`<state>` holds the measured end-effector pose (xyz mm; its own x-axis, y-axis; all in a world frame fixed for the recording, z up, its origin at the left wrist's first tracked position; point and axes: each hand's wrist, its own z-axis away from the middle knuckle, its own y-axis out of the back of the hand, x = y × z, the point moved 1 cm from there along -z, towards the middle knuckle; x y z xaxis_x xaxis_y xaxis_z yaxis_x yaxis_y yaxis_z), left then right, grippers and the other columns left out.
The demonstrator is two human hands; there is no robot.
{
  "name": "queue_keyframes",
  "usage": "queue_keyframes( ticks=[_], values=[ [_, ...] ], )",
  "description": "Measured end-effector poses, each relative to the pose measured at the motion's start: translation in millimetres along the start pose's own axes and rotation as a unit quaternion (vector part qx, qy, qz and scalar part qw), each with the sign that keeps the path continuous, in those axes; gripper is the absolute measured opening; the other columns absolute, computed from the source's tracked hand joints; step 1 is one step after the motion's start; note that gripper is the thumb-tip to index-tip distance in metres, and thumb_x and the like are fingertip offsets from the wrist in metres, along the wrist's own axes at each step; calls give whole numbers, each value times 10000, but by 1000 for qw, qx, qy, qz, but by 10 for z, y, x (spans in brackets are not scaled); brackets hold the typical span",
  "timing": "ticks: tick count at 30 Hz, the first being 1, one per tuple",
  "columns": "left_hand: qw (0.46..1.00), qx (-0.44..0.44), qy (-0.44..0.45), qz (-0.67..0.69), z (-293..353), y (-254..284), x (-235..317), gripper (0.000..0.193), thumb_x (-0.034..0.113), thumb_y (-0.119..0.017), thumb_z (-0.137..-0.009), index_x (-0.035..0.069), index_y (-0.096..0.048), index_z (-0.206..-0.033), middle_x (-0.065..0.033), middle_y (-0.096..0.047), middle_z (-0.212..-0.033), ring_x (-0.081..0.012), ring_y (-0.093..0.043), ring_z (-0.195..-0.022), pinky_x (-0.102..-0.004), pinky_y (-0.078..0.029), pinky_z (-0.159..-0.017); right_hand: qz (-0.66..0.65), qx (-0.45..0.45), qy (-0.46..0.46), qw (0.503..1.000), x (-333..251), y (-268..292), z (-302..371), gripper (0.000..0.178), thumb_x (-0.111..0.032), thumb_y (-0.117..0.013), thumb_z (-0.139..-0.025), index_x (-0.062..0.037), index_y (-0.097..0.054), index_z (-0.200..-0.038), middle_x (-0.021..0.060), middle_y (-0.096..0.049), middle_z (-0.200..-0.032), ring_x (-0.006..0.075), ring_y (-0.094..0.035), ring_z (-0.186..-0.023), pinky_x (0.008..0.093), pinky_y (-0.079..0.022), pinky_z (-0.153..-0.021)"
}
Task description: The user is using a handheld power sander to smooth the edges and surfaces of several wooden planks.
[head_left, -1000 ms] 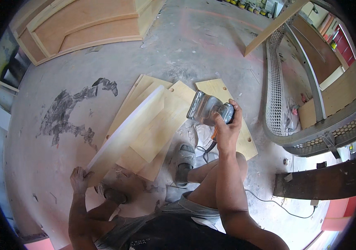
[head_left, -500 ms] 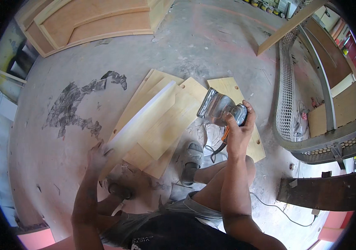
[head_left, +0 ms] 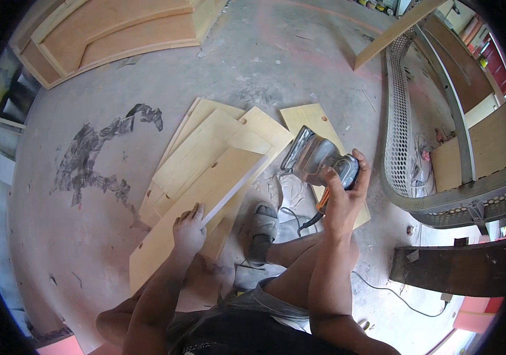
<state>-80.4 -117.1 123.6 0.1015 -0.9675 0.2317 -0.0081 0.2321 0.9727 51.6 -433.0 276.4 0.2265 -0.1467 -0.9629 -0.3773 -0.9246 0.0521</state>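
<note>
My right hand (head_left: 344,198) is wrapped round a handheld electric sander (head_left: 317,158), which it holds up off the boards with the flat sanding pad facing left. My left hand (head_left: 189,229) grips the right edge of a pale wooden board (head_left: 196,190) that has small dark knots or holes near its edge. That board lies aslant over a loose stack of similar boards (head_left: 208,136) on the floor between my legs. One more board (head_left: 310,118) lies apart to the right, partly behind the sander. The thumb side of my left hand hides a bit of the held board.
At the upper left stands a wooden cabinet frame (head_left: 140,38). A curved perforated metal frame (head_left: 398,118) runs down the right, with a leaning plank (head_left: 395,35) above it. A dark curved beam (head_left: 454,269) and a thin cable (head_left: 389,291) are lower right. Black film (head_left: 90,154) sticks to the floor.
The board in my left hand has been turned: its narrow white edge now faces right instead of left. My left hand has moved right and up; the sander stays raised in my right.
</note>
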Motion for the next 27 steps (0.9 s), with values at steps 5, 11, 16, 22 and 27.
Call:
queue_keyframes(
  ticks=[5,11,16,22,27],
  values=[
    [995,80,-32,55,-6,-291,-157,522,103,-613,-845,46,-544,-1359,-208,-631,-1302,-395,-652,-1056,-482,-531,-905,-32,18,-2,999,-46,59,-66,544,-22,-714,-825,-32,-519,-1333,66,-573,-1036,136,-566,-901,271,-473,-853],
    [971,9,125,205,-403,980,-811,334,222,-661,-946,27,-626,-1214,-234,-701,-999,-284,-693,-889,-405,-539,-811,-50,25,-3,998,-104,-17,-41,553,-12,-721,-829,-25,-509,-1340,59,-568,-1029,126,-562,-885,265,-475,-828],
    [954,143,56,259,-497,2363,-784,299,162,-684,-953,-19,-636,-1187,-118,-720,-973,-128,-647,-872,-316,-520,-808,-62,11,-29,998,-283,-86,50,545,-27,-718,-836,-13,-508,-1339,63,-553,-1062,132,-561,-905,275,-475,-835],
    [832,426,-3,355,-634,2558,-677,251,115,-659,-982,-47,-641,-1173,-98,-691,-1048,-140,-631,-941,-296,-508,-843,-62,-10,-9,998,-210,-191,106,541,-63,-712,-841,-18,-511,-1341,78,-557,-1084,143,-562,-932,283,-475,-856],
    [714,550,70,428,-673,2073,-181,334,121,-648,-993,-76,-572,-1251,-133,-656,-1111,-200,-623,-1014,-308,-493,-906,-91,-38,-36,994,-232,-156,133,546,-76,-714,-837,-17,-511,-1341,88,-560,-1091,161,-572,-946,296,-480,-873]
  ],
)
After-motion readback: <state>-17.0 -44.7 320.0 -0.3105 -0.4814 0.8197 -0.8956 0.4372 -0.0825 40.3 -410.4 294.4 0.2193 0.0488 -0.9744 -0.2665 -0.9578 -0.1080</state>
